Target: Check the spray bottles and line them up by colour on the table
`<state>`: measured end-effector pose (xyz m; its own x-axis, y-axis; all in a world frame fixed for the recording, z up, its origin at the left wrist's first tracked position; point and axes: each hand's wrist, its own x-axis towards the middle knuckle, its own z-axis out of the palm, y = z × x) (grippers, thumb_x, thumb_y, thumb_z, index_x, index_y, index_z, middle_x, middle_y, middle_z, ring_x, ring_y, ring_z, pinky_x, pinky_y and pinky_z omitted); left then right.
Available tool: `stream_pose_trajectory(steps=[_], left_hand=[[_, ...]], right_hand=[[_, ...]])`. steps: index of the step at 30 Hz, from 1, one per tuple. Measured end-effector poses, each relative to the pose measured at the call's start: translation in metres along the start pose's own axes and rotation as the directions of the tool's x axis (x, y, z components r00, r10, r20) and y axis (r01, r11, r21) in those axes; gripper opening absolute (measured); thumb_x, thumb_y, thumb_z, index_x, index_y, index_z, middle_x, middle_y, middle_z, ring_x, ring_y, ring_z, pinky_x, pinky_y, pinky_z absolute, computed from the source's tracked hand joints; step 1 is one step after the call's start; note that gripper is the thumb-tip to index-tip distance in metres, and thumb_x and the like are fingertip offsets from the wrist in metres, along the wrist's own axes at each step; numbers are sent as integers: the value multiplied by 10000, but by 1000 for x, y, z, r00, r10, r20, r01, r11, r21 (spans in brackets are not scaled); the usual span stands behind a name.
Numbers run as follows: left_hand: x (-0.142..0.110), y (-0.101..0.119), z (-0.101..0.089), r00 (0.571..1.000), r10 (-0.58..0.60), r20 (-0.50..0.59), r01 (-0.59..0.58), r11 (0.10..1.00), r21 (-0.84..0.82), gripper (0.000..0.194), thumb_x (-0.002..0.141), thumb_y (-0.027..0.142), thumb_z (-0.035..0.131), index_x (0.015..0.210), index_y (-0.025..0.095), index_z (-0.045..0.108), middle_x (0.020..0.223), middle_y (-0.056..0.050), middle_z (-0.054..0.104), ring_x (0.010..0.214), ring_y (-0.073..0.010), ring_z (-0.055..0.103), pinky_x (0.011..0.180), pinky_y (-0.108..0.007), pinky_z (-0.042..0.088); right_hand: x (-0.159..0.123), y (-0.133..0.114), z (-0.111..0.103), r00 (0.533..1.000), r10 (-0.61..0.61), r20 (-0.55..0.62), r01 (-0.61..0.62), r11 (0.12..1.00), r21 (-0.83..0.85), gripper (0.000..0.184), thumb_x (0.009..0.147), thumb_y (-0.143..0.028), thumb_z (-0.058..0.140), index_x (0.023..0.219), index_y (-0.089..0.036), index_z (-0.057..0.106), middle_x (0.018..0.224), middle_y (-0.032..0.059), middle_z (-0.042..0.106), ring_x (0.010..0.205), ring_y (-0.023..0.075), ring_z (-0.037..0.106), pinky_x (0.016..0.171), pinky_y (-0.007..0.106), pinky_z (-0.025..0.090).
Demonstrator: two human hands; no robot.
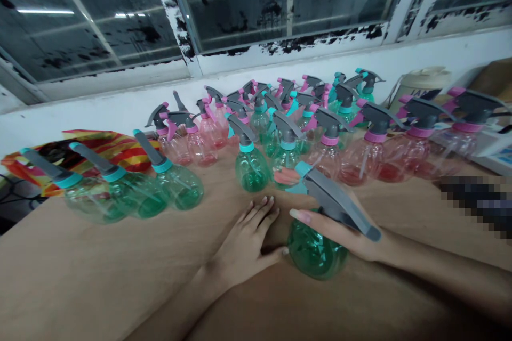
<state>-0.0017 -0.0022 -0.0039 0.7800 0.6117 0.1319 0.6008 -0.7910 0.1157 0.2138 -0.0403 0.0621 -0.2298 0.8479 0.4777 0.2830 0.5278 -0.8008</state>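
Note:
My right hand (pixel 344 232) is wrapped round the neck of a green spray bottle (pixel 318 253) with a grey and turquoise trigger head, near the front of the wooden table (pixel 120 277). The bottle is close to upright, its nozzle facing away to the left. Just left of it, my left hand (pixel 252 245) lies with fingers spread on the tabletop, its thumb tip near the bottle; whether it touches I cannot tell. Beyond my hands stands another green spray bottle (pixel 251 170) with a turquoise collar, and beside it one more green bottle (pixel 287 157).
Several pink spray bottles (pixel 362 162) line the right, and mixed pink and green ones crowd the back. On the left stand three green bottles (pixel 182 189) by a red-yellow cloth (pixel 124 152). A whitish jug (pixel 424 82) and a window (pixel 288 0) are behind.

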Motion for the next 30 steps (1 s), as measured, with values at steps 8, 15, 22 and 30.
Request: stream_pose_trajectory(steps=[8,15,22,30], left_hand=[[0,2,-2,999,-8,-31,8,1000,5,709,874,595,531,1384,122,392,1465,-172,384,1362,-286,334,1108,-472,283],[0,3,-2,1000,-6,-26,7,1000,23,730,876,594,531,1397,107,372,1473,-179,367,1366,-292,325,1107,-473,281],[1,3,-3,1000,-5,-28,5,1000,2,728,876,590,534,1400,112,370,1468,-174,380,1363,-289,332,1107,-468,288],[0,1,-2,1000,4,-1,-4,1000,1,710,883,573,530,1405,121,365,1490,-163,342,1390,-267,276,1120,-463,257]], right_hand=[[1,3,0,998,4,65,-13,991,136,195,868,-272,589,1060,-277,619,1039,14,689,940,182,668,823,325,542],[2,-3,0,1000,17,26,-18,998,53,66,860,-287,577,820,-234,583,729,-19,608,630,140,593,607,281,489],[1,-2,0,999,33,6,-33,998,54,110,875,-325,568,834,-225,588,749,-6,637,690,155,626,663,297,504],[1,0,1,999,-6,-41,6,1000,-6,182,838,-322,620,1002,-246,598,952,44,668,866,205,651,765,341,532]])
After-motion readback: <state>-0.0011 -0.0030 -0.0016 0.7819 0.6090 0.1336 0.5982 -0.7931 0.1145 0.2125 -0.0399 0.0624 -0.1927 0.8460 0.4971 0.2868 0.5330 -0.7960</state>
